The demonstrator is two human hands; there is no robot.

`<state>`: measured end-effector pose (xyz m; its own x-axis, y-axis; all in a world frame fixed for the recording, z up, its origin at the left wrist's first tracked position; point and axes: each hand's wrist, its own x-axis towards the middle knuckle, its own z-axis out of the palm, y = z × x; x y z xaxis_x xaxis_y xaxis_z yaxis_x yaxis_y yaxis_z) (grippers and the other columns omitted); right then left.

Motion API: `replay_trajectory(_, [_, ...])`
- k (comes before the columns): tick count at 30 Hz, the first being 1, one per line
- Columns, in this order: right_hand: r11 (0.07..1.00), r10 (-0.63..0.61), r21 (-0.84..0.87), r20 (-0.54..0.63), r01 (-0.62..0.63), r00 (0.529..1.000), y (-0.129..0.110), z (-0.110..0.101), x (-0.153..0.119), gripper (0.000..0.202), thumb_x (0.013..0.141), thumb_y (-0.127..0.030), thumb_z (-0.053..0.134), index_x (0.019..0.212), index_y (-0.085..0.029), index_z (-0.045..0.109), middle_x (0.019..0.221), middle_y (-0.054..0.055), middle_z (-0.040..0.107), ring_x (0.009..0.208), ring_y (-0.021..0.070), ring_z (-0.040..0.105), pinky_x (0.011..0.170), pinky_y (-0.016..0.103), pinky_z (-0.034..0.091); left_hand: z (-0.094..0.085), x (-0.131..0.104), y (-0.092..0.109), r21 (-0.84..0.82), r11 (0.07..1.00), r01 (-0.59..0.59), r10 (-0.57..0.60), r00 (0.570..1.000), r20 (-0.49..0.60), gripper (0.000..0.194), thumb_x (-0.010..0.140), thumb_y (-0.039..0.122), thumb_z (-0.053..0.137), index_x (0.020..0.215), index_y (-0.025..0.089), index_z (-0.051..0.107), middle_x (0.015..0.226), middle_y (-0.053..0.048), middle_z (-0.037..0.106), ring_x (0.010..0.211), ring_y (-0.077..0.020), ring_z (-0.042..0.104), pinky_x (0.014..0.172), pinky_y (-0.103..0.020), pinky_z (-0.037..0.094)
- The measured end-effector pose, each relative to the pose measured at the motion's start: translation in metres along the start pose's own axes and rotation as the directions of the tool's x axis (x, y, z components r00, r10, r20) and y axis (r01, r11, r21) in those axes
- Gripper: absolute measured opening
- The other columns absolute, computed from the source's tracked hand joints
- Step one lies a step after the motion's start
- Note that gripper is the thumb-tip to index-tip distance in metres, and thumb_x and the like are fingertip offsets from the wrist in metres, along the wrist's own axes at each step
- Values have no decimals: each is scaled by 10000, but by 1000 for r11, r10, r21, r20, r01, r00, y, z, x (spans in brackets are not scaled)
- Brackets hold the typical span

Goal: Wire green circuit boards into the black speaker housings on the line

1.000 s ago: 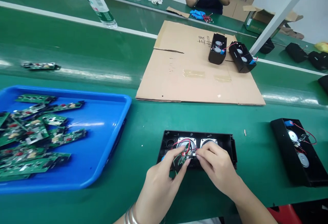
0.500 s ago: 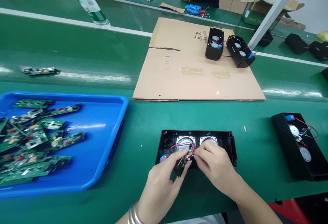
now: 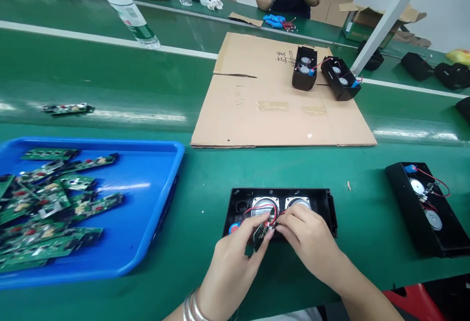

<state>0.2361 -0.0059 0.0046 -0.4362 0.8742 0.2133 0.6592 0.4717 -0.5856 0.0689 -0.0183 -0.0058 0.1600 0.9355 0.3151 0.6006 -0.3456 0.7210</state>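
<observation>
Currently gripping circuit board [image 3: 259,235] with left hand [image 3: 234,255], over black box [image 3: 319,203]; with right hand [image 3: 312,235], pinching near red wires [image 3: 275,210], exact hold hidden.

The cardboard sheet [image 3: 271,86] bears "正发" (smaller writing beside it: illegible).

Green circuit board [image 3: 260,234], tilted, over open black case [image 3: 322,206], two round speakers [image 3: 263,204]
</observation>
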Motion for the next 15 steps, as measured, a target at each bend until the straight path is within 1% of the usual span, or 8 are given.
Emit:
replay_trajectory(1, [1000,0,-14,20,1,1000,3,-8,-1,124,903,-226,492,903,-161,598,872,64,615,806,175,560,708,306,495,0,-1,-1,14,1000,2,-2,1000,-7,191,895,329,462,991,199,564,796,-17,734,644,-135,704,559,-163,552])
replay_trajectory(2, [999,-2,-49,35,4,999,6,-17,-1,160,860,-291,573,957,-165,588,985,87,610,924,210,552,794,354,489,0,-3,-1,21,1000,8,-8,1000,-14,209,894,359,457,990,206,562,758,-4,729,566,-124,688,504,-159,539])
replay_trajectory(5, [971,7,-238,125,24,992,20,-35,-3,744,626,-477,766,1215,-131,470,1340,194,403,1248,354,336,1000,570,320,-3,-6,-3,23,1000,18,-17,1000,-19,242,887,420,450,973,221,557,689,24,711,453,-99,641,401,-141,493])
replay_trajectory(7, [944,33,-328,226,45,974,27,-36,-4,982,545,-468,809,1334,-111,345,1391,228,323,1291,383,265,1028,640,208,-6,-5,-4,35,999,7,-6,1000,-10,264,880,456,445,935,222,554,676,20,707,490,-110,658,384,-138,483])
replay_trajectory(9, [935,55,-353,253,39,966,30,-31,-6,963,566,-401,796,1355,-127,317,1347,211,387,1261,360,322,1036,637,184,-9,0,-6,45,999,-19,19,1000,4,285,865,492,452,859,224,548,621,29,691,456,-116,646,359,-145,473])
replay_trajectory(12, [944,53,-330,170,7,984,29,-21,-14,831,614,-354,732,1320,-145,349,1284,177,452,1212,333,383,1033,629,185,-14,11,-9,18,998,-52,51,997,64,303,823,524,503,772,230,554,489,65,634,304,-107,553,312,-163,453])
replay_trajectory(14, [949,58,-316,99,-24,993,28,-18,-23,788,615,-340,712,1290,-141,360,1271,174,463,1198,332,394,1024,627,203,-17,20,-10,-48,997,-52,60,982,181,275,796,501,557,846,234,598,537,53,674,328,-121,579,341,-170,487])
replay_trajectory(15, [947,73,-318,56,-52,996,29,-18,-28,762,613,-327,706,1271,-144,368,1265,170,468,1193,329,399,1022,619,215,-19,24,-9,-96,994,-47,70,964,258,278,786,474,584,934,240,612,623,36,714,401,-135,631,395,-172,522])
